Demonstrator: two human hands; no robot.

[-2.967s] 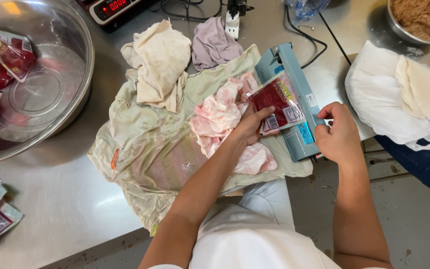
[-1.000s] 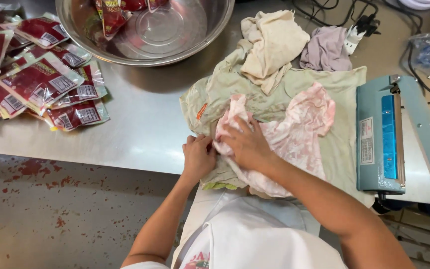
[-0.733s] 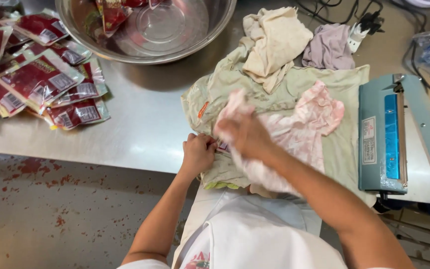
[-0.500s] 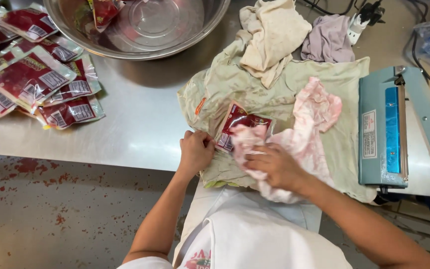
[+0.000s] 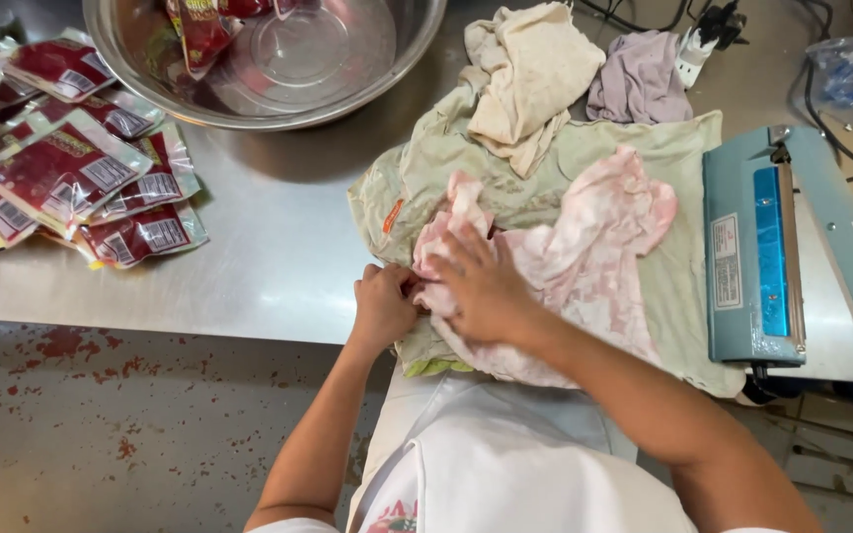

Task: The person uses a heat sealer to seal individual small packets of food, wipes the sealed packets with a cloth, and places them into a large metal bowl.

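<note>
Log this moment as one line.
left hand: gripping pink cloth edge | right hand: pressing flat on cloth | sealer: idle, right | pouches: piled left

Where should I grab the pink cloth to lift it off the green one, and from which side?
Take the pink cloth at its far right corner, near the blue sealer, coming from above. That corner lies loose and bunched on the green cloth, likely easy to pinch. The near left end is pinned under the right hand and beside the left hand.

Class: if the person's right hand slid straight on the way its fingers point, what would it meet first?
Most likely the left hand, which lies just ahead of the right hand on the pink cloth.
</note>
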